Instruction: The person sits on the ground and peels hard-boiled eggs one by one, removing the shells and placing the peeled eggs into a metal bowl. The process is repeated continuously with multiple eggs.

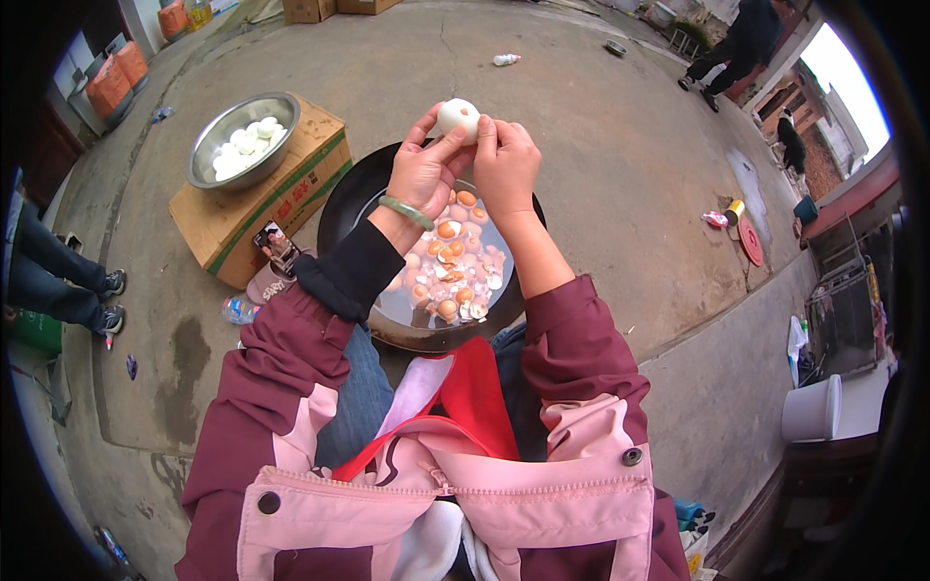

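Observation:
Above a wide black pan (338, 218), my left hand (425, 171) grips a white, mostly peeled boiled egg (456, 120). A small brown fleck of shell shows on its face. My right hand (508, 163) touches the egg's right side with thumb and fingers. Below, the pan holds water with brown eggs (449, 229) and broken eggshell pieces (476, 309) in it. To the left, a steel bowl (196, 171) of peeled white eggs (251, 145) rests on a cardboard box (305, 196). A green bangle (405, 213) circles my left wrist.
A phone (276, 243) and a cap (263, 285) lean against the box, with a plastic bottle (240, 311) beside them. One person (65, 261) stands at left, another (737, 51) at far right. A white bucket (812, 408) stands at right, and a dog (790, 141) farther back.

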### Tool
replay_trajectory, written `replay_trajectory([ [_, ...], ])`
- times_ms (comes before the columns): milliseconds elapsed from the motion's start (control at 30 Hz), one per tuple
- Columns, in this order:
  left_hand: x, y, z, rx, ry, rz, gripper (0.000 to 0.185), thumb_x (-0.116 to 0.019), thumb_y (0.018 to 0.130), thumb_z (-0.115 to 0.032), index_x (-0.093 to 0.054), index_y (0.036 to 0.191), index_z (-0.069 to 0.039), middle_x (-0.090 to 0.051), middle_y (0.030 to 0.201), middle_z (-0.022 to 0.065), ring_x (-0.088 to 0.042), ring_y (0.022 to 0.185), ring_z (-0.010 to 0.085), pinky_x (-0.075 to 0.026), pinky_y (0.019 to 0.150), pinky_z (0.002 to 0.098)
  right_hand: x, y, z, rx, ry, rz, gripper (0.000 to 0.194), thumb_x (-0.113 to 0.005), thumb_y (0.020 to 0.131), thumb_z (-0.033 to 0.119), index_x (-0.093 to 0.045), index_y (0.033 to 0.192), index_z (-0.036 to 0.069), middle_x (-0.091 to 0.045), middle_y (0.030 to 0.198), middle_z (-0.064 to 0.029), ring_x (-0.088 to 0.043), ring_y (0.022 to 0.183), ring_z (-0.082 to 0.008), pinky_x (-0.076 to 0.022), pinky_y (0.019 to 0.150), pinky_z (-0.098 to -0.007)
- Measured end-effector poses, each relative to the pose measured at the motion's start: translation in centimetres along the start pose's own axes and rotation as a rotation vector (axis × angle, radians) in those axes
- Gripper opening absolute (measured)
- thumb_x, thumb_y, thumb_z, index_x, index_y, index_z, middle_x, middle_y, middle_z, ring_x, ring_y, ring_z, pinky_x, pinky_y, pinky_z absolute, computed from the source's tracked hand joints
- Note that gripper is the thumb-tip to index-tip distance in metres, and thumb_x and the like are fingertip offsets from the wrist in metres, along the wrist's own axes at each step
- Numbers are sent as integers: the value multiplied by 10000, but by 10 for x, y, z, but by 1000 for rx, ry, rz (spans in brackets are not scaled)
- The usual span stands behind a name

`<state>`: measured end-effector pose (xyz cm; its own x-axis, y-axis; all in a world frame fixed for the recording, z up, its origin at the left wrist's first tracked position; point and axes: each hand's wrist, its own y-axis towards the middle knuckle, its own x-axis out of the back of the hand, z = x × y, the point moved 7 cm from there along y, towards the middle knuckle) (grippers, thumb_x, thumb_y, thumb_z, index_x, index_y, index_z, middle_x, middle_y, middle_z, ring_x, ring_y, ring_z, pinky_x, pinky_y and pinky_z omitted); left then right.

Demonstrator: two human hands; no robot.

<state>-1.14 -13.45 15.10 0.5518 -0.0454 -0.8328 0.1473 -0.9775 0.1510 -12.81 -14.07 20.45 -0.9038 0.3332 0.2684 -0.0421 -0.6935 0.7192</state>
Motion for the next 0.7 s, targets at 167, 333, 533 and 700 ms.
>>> replay_trajectory([
  [167,0,-1,0,-13,17,-1,449,-636,854,30,-459,1257,-62,-600,1121,156,-630,994,252,-557,864,366,-2,-1,5,83,-110,-2,245,-524,916,173,-649,793,2,-587,737,-169,-580,656,-357,-473,598,-439],
  [333,-2,-3,0,-4,-1,-12,450,-634,856,29,-460,1259,-68,-590,1134,154,-622,1008,252,-553,874,371,-1,0,8,105,-143,-9,238,-523,917,168,-641,788,7,-587,734,-165,-582,655,-353,-478,597,-436],
  [533,-5,-3,0,26,-47,12,443,-623,868,16,-455,1267,-75,-570,1163,149,-612,1030,263,-552,882,384,7,3,5,83,-68,-64,207,-572,892,165,-657,788,7,-606,703,-143,-584,617,-298,-470,582,-391],
  [700,-8,-4,1,75,-37,53,338,-587,910,-49,-495,1231,-97,-572,1183,134,-590,1082,259,-524,932,369,15,12,-26,-167,11,-75,189,-611,868,157,-683,811,-8,-635,691,-114,-572,559,-209,-445,540,-337],
])
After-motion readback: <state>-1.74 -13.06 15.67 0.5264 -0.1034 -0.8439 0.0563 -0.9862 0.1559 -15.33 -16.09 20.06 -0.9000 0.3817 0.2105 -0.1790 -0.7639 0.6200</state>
